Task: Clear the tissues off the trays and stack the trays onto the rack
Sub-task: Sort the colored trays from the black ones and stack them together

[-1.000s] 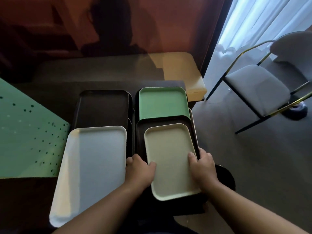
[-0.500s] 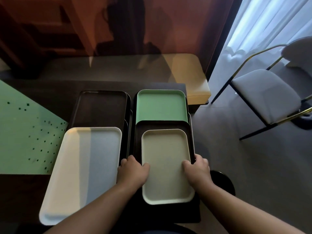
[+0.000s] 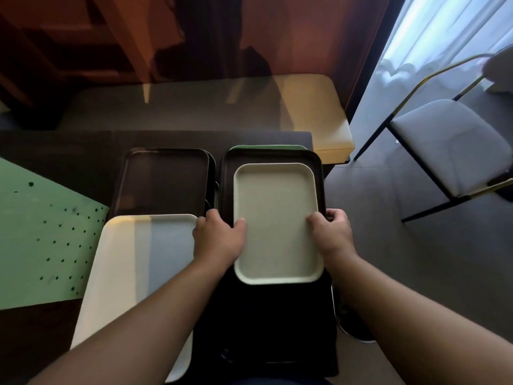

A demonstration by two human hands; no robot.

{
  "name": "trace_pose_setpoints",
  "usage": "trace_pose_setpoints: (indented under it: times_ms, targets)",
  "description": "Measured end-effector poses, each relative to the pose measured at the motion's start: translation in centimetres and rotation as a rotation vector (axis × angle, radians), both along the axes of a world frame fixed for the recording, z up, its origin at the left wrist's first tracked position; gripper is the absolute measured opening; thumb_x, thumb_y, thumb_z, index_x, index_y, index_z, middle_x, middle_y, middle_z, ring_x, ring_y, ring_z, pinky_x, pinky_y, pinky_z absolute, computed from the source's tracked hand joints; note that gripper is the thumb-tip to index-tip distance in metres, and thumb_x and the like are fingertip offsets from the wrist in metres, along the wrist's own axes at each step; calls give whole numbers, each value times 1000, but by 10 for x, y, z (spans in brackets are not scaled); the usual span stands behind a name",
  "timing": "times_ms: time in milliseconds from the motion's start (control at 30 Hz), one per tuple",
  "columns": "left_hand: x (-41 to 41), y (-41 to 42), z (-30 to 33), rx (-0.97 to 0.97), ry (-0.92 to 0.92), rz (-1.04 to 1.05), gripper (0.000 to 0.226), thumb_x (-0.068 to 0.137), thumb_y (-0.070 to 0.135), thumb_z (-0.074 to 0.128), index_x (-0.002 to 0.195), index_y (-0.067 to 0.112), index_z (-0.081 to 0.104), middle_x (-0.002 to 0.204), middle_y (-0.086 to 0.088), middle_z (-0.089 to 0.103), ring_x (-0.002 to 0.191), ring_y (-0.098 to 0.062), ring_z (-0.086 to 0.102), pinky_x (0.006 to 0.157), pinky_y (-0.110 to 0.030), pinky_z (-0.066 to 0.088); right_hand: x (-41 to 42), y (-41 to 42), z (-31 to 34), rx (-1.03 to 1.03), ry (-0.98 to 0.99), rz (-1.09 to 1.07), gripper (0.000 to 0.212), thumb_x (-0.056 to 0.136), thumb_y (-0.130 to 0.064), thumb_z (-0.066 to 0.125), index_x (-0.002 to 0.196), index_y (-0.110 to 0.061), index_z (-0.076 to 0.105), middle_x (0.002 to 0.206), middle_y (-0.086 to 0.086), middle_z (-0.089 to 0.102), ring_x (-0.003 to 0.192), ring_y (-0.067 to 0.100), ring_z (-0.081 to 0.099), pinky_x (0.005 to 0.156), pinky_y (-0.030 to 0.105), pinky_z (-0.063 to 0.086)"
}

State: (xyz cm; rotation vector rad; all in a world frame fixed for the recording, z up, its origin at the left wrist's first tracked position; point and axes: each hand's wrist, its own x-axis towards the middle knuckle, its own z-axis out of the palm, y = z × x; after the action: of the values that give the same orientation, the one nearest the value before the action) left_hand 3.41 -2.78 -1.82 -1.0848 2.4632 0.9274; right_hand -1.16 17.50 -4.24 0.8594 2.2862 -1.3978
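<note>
A cream tray [image 3: 274, 218] lies inside a larger black tray [image 3: 227, 187]. My left hand [image 3: 218, 238] grips their left edge and my right hand [image 3: 330, 234] grips their right edge. Beneath the black tray only the far rim of a green tray [image 3: 266, 147] shows. Left of these, a black tray [image 3: 163, 182] sits on the dark table [image 3: 69, 151]. In front of that tray lies a large white tray [image 3: 130, 273]. I see no tissues on any tray.
A green perforated sheet [image 3: 41, 237] covers the table's left part. A beige bench [image 3: 319, 112] stands beyond the table. A grey chair [image 3: 447, 143] with gold legs stands on the floor at the right, near the curtain. A round dark object [image 3: 355, 326] lies by my right forearm.
Both hands have pushed the cream tray and the black tray under it away from me, over the green tray, which is now almost fully covered.
</note>
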Motion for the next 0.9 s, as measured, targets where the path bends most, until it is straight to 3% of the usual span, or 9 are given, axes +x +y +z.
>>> trace_pose_setpoints:
  times_ms: [200, 367, 600, 700, 767, 867, 900]
  targets:
    - [-40, -11, -14, -30, -36, -60, 65, 86, 49, 55, 133, 4, 46, 139, -20, 44, 130, -39, 40, 103, -44, 38, -34, -15, -11, 28, -68, 27, 56, 75, -42, 60, 126, -16, 61, 133, 4, 46, 116, 28, 57, 103, 46, 51]
    - [-52, -19, -26, -9, -90, -85, 65, 86, 48, 56, 133, 4, 45, 140, -20, 42, 131, -40, 39, 105, -43, 38, -43, -22, -26, 25, -48, 12, 52, 70, -46, 59, 113, -16, 65, 128, 5, 56, 109, 28, 62, 97, 46, 55]
    - [-60, -20, -30, 28, -133, -111, 70, 88, 46, 55, 141, 3, 39, 147, -19, 39, 134, -40, 40, 108, -43, 36, -47, -25, -23, 36, -11, 47, 57, 84, -43, 54, 138, -25, 53, 130, 5, 59, 113, 26, 61, 101, 47, 52]
    - [-60, -17, -32, 38, -140, -96, 68, 88, 44, 54, 140, 3, 38, 147, -19, 37, 135, -40, 39, 108, -43, 35, -49, -22, -26, 37, -19, 76, 64, 80, -44, 51, 142, -28, 53, 130, 3, 61, 112, 25, 63, 102, 47, 53]
    - [-61, -15, -30, 47, -134, -65, 68, 87, 44, 55, 140, 4, 40, 147, -18, 37, 135, -40, 39, 107, -43, 36, -51, -22, -24, 34, -43, 102, 57, 78, -39, 51, 132, -30, 63, 124, 2, 66, 108, 26, 66, 98, 47, 56]
    - [-61, -18, -26, 88, -95, -2, 69, 83, 45, 55, 140, 6, 44, 144, -18, 43, 132, -40, 43, 105, -44, 39, -51, -23, -16, -49, -57, 36, 21, 80, -19, 54, 90, -22, 72, 97, 2, 74, 95, 29, 71, 88, 46, 61]
    - [-60, -20, -25, 106, -66, 16, 69, 80, 46, 55, 137, 8, 48, 141, -17, 47, 128, -40, 48, 103, -44, 43, -52, -22, -15, -91, -55, -7, 16, 80, -15, 57, 85, -20, 72, 91, 2, 75, 92, 29, 72, 87, 45, 61]
